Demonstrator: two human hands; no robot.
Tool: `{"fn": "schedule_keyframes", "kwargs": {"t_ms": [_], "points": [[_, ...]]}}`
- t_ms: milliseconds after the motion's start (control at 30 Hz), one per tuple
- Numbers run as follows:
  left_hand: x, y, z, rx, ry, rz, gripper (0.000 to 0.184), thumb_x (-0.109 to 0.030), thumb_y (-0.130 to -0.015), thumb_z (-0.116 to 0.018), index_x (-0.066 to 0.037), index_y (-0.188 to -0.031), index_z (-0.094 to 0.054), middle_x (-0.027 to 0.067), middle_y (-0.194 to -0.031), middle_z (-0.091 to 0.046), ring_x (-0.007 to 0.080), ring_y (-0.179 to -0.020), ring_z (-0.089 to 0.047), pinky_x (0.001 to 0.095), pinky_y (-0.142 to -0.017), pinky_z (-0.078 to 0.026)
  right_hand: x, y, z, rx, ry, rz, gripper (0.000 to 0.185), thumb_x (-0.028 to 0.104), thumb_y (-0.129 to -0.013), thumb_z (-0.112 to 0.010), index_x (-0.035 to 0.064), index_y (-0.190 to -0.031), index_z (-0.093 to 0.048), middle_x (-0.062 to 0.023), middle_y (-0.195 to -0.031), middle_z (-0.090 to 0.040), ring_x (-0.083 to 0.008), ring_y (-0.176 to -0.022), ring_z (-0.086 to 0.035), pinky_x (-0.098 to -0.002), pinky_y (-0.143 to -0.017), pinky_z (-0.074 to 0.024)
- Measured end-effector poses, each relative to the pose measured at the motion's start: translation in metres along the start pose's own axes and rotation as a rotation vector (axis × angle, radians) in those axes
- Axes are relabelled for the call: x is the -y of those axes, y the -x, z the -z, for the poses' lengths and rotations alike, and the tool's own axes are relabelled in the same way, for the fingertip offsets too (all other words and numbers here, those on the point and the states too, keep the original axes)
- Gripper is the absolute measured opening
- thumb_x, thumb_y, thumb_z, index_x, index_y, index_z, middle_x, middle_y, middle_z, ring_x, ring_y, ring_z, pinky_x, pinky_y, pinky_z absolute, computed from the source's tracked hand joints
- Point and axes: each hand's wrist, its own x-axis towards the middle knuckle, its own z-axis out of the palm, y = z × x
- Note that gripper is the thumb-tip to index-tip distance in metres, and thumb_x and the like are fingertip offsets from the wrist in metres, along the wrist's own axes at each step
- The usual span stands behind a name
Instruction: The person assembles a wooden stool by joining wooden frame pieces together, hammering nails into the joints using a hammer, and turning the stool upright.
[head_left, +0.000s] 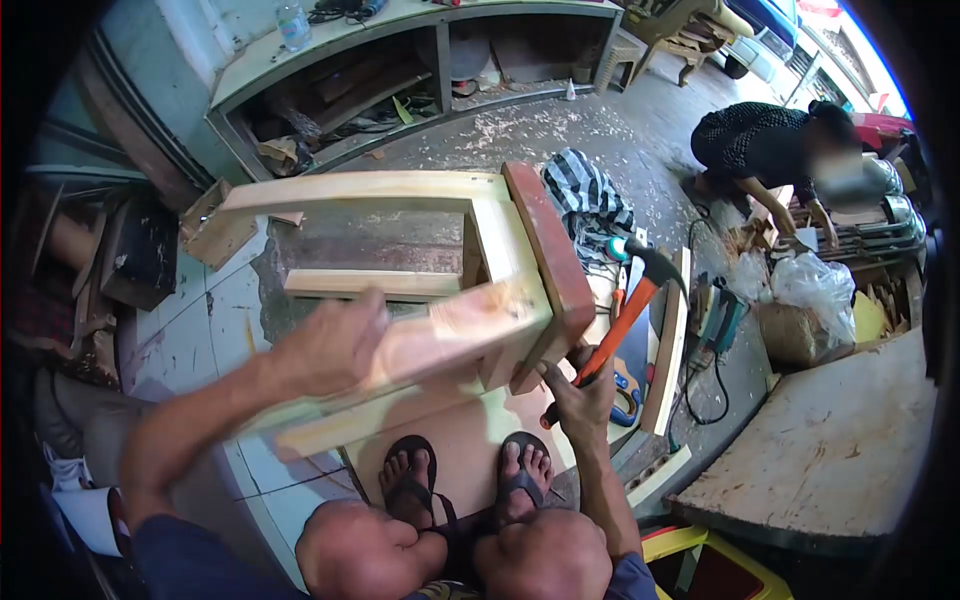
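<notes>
A pale wooden frame (490,310) of joined rails stands in front of my knees. Against its right end sits a reddish-brown board (545,250). My left hand (335,345) is closed on the near rail, and both are smeared by motion; its fingertips are hidden. In my right hand (585,400) is a claw hammer (622,328) with an orange handle, its dark head pointing up and away. The right thumb lies close to the board's lower end; whether it touches I cannot tell.
A handsaw (628,385), a power tool (714,318) with a cord and a striped cloth (585,190) lie to the right. Another person (780,160) bends over scrap at the far right. A workbench (440,25) spans the back. Wood shavings (540,125) cover the floor.
</notes>
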Motion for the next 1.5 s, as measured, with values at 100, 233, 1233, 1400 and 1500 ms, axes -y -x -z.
{"fn": "schedule_keyframes", "kwargs": {"t_ms": [100, 233, 1233, 1400, 1500], "points": [[0.010, -0.057, 0.053, 0.064, -0.188, 0.047, 0.033, -0.024, -0.104, -0.036, 0.007, -0.103, -0.048, 0.0331, -0.082, -0.060, 0.0497, -0.079, -0.062, 0.0584, -0.075, -0.046, -0.005, -0.024, -0.011, 0.017, -0.105, 0.328, 0.037, -0.003, -0.085, -0.074, 0.0024, -0.093, -0.038, -0.0281, -0.123, -0.063, -0.0207, -0.076, -0.071, -0.0257, -0.057, -0.0581], [0.038, -0.123, 0.098, 0.050, -0.368, 0.024, 0.036, -0.024, -0.104, -0.033, 0.007, -0.102, -0.052, 0.0316, -0.098, -0.061, 0.0468, -0.094, -0.059, 0.0537, -0.089, -0.044, 0.007, -0.065, -0.006, 0.065, -0.031, 0.359, 0.028, 0.004, -0.092, -0.069, 0.0030, -0.094, -0.042, -0.0265, -0.119, -0.066, -0.0243, -0.112, -0.065, -0.0321, -0.088, -0.0542], [-0.154, -0.209, 0.070, 0.649, -1.283, -0.307, 0.024, -0.019, -0.082, -0.062, 0.003, -0.093, -0.066, 0.0237, -0.088, -0.071, 0.0369, -0.086, -0.071, 0.0450, -0.080, -0.056, -0.110, -0.063, -0.011, -0.103, -0.383, -0.173, 0.032, 0.028, -0.089, -0.076, 0.0088, -0.091, -0.050, 0.0005, -0.080, -0.051, -0.0099, -0.072, -0.050, -0.0257, -0.064, -0.0436], [-0.153, -0.201, 0.058, 0.688, -1.347, -0.351, 0.022, -0.019, -0.083, -0.062, 0.002, -0.091, -0.067, 0.0219, -0.086, -0.071, 0.0352, -0.083, -0.070, 0.0443, -0.078, -0.055, -0.148, -0.032, -0.110, 0.191, -0.335, -0.177, 0.026, 0.023, -0.093, -0.070, 0.0053, -0.101, -0.054, -0.0002, -0.083, -0.054, -0.0097, -0.070, -0.051, -0.0257, -0.060, -0.0431], [-0.142, -0.199, 0.047, 0.680, -1.357, -0.410, 0.021, -0.019, -0.083, -0.062, 0.000, -0.089, -0.067, 0.0208, -0.085, -0.071, 0.0342, -0.081, -0.070, 0.0439, -0.076, -0.055, -0.131, -0.016, -0.139, 0.318, -0.527, -0.198, 0.027, 0.022, -0.094, -0.070, 0.0024, -0.104, -0.056, -0.0015, -0.087, -0.056, -0.0100, -0.070, -0.051, -0.0259, -0.060, -0.0433]]}}
